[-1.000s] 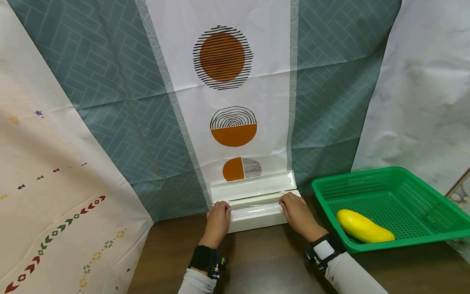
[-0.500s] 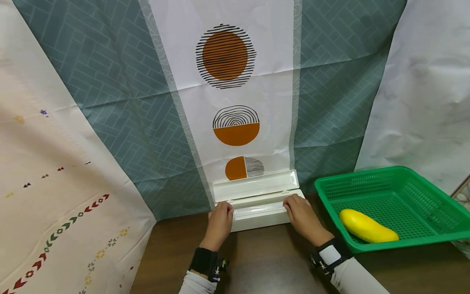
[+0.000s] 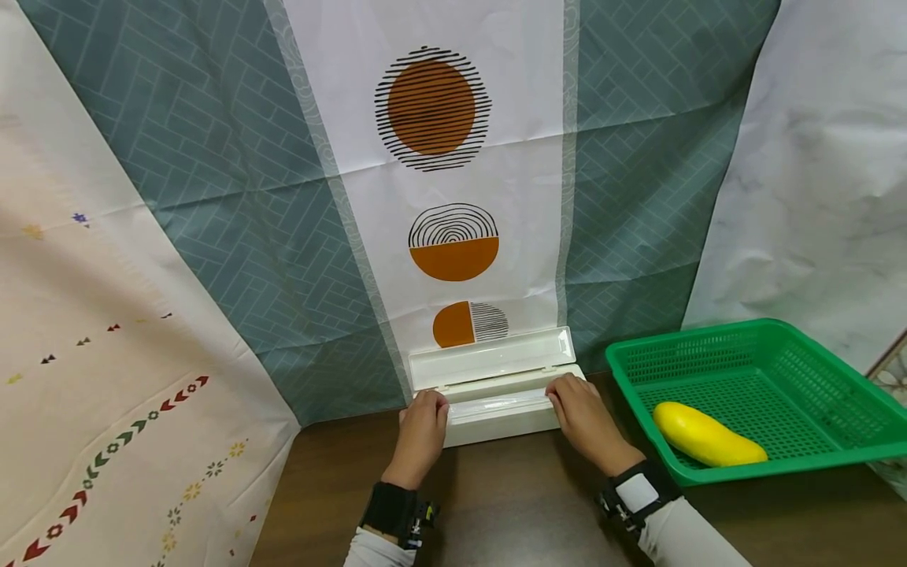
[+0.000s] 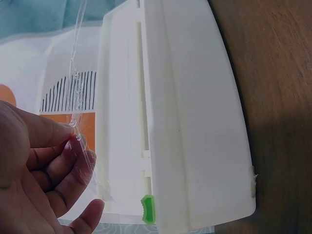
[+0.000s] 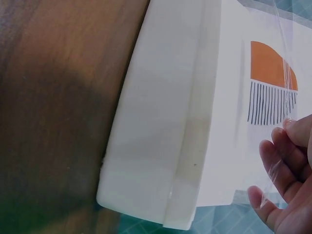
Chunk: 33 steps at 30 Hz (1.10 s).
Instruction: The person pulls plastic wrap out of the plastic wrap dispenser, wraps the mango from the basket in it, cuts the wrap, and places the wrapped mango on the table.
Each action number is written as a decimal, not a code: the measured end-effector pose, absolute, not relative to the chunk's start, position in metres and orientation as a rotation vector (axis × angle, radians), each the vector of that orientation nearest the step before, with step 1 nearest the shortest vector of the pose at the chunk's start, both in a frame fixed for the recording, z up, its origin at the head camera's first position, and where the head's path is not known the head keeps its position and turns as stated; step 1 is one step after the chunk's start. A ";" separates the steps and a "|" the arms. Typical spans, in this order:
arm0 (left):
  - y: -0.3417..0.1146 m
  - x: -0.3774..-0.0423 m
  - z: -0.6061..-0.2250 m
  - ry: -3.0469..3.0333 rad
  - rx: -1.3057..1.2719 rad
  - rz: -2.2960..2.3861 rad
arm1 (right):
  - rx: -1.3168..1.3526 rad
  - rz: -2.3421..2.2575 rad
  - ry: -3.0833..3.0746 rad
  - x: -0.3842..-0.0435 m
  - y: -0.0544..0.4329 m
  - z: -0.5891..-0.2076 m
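A long white plastic-wrap dispenser [image 3: 503, 427] lies on the table with its lid [image 3: 492, 356] raised at the back. Clear plastic wrap [image 3: 496, 402] stretches between the two hands above the box's opening. At its left end, my left hand [image 3: 423, 429] pinches the film's edge between thumb and index finger, the other fingers loosely bent. My right hand [image 3: 584, 413] pinches the opposite end the same way. In the left wrist view, the gathered film [image 4: 76, 97] runs up from the fingertips, and a small green piece [image 4: 148, 209] sits at the box's end.
To the right stands a green plastic basket [image 3: 836, 425] with a yellow elongated vegetable-like object [image 3: 705, 437] in it. Patterned cloth [image 3: 283, 276] hangs right behind the dispenser. Brown wooden table surface [image 3: 517, 504] extends in front of the box.
The head view has shifted slightly. My right hand has moved a little to the right, while both hands keep pinching the plastic wrap.
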<state>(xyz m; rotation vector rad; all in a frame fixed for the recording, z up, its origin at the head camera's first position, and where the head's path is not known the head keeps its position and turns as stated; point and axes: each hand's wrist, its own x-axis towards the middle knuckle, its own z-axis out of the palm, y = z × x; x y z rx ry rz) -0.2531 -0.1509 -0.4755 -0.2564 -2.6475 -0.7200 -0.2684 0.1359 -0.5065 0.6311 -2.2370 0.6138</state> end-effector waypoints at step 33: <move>-0.153 -0.248 -0.456 -2.596 -0.273 -0.789 | 0.645 0.595 -2.200 -0.275 0.136 -0.476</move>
